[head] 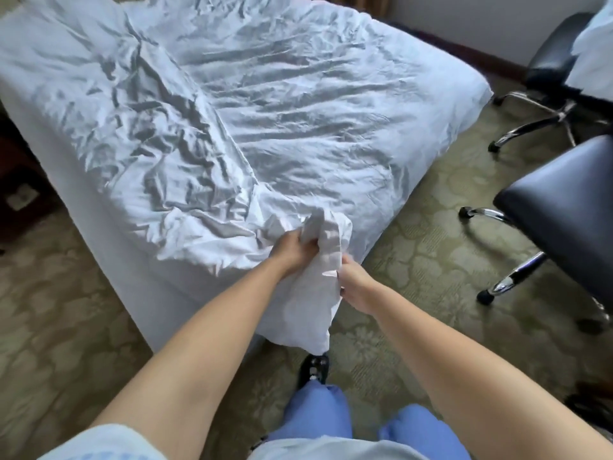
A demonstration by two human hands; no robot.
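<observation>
Sheet corner [326, 247] is bunched into a rope and clamped by both hands right at the near corner of the bed [83, 180]. It's gripped higher up by the left hand [292, 249] and pinched lower, closer to the body, by the right hand [356, 287]. The long axis runs away-to-toward, with the tail hung floorward. Thin, crinkly white cloth. Black padded chair [564, 207] is parked to the right.

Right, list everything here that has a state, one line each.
sheet: spread over the bed, heavily wrinkled, near corner lifted and bunched.
left hand: grips the bunched corner of the sheet.
right hand: grips the same corner lower down.
bed: covered by the sheet, unmade.
near chair: upright, seat bare.
far chair: upright, partly covered by a white cloth.
</observation>
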